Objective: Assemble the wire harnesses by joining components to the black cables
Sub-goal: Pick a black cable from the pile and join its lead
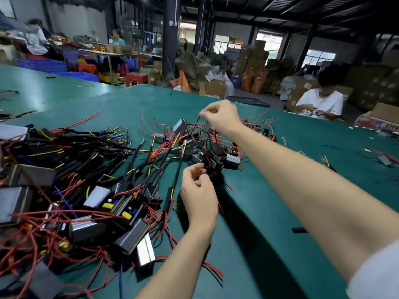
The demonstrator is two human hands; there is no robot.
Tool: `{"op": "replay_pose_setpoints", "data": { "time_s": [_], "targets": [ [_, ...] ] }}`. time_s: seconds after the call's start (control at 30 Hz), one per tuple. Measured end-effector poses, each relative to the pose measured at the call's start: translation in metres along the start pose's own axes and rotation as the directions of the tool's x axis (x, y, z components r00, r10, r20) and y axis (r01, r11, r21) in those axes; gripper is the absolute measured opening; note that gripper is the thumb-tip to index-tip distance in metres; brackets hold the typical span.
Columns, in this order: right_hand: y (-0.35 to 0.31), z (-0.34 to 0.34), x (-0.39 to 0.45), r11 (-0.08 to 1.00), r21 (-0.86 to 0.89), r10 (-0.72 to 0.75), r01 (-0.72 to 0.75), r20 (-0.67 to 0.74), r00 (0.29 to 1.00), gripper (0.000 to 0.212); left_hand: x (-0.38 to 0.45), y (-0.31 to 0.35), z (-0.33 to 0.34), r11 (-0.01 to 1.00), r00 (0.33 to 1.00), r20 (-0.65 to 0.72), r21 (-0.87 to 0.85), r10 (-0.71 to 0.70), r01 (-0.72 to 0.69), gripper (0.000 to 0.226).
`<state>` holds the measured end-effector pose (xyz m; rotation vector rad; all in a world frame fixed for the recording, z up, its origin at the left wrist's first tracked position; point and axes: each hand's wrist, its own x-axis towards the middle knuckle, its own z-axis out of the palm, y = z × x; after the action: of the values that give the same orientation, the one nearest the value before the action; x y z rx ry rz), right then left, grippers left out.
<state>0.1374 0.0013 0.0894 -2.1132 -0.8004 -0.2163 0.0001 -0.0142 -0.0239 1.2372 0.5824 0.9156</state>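
Observation:
My right hand [220, 115] is raised over the middle of the green table [269, 212], fingers pinched on the end of a thin black wire [195, 124] that runs down into a small tangle of black components and red wires [203, 147]. My left hand [199, 190] is lower and nearer, its fingertips closed on a small black component [210, 171] at the near edge of that tangle. A black cable with yellow marks [172, 186] lies just left of my left hand.
A large heap of black cables, red wires and metal-cased modules [75, 190] covers the table's left side. Loose wire pieces lie at the right [377, 158]. A person in a white shirt [321, 102] sits beyond the far right edge. Boxes and stools stand behind.

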Motion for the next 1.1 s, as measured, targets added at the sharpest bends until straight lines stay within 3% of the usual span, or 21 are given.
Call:
{"op": "replay_pose_setpoints", "data": {
  "time_s": [0.07, 0.13, 0.3, 0.37, 0.43, 0.53, 0.67, 0.8, 1.0, 1.1],
  "targets": [
    [-0.007, -0.007, 0.009, 0.981, 0.195, 0.033, 0.025, -0.286, 0.958, 0.014, 0.0, 0.0, 0.001, 1.0, 1.0, -0.014, 0.008, 0.004, -0.004, 0.029],
    [-0.01, -0.019, 0.014, 0.935, 0.352, 0.144, 0.045, -0.491, 0.859, 0.015, 0.001, -0.001, -0.001, 1.0, 0.999, -0.036, 0.025, 0.009, -0.009, 0.032],
    [-0.005, -0.049, 0.007, 0.901, 0.428, 0.226, 0.078, -0.614, 0.756, 0.014, 0.007, 0.001, -0.005, 0.999, 0.989, -0.145, -0.041, 0.012, -0.018, 0.049],
    [-0.001, -0.061, 0.001, 0.894, 0.445, 0.247, 0.053, -0.588, 0.77, 0.017, 0.008, 0.005, -0.007, 0.997, 0.986, -0.165, -0.08, 0.001, -0.015, 0.055],
    [0.001, -0.072, -0.011, 0.884, 0.464, 0.196, 0.058, -0.481, 0.854, 0.021, 0.01, 0.005, -0.008, 0.99, 0.991, -0.13, -0.141, -0.018, 0.0, 0.054],
    [0.003, -0.085, -0.038, 0.872, 0.479, 0.065, 0.106, -0.327, 0.943, 0.019, 0.01, 0.008, -0.006, 0.984, 0.998, 0.044, -0.172, -0.038, 0.045, 0.037],
    [0.007, -0.105, -0.065, 0.773, 0.603, 0.051, 0.199, -0.372, 0.927, 0.013, -0.002, 0.01, -0.002, 0.99, 0.974, 0.188, -0.089, 0.125, -0.11, 0.017],
    [0.005, -0.129, -0.081, 0.587, 0.773, 0.167, 0.243, -0.409, 0.897, 0.018, -0.008, 0.013, -0.005, 0.972, 0.954, 0.189, -0.048, 0.234, -0.228, 0.017],
    [0.01, -0.135, -0.114, 0.734, 0.677, 0.147, 0.047, -0.226, 0.963, 0.019, -0.024, 0.03, -0.004, 0.881, 0.851, 0.266, 0.013, 0.452, -0.472, 0.019],
    [0.013, -0.129, -0.132, 0.8, 0.6, 0.142, -0.017, -0.162, 0.976, 0.018, -0.038, 0.042, 0.002, 0.889, 0.831, 0.343, -0.029, 0.439, -0.457, 0.026]
  ]
}}
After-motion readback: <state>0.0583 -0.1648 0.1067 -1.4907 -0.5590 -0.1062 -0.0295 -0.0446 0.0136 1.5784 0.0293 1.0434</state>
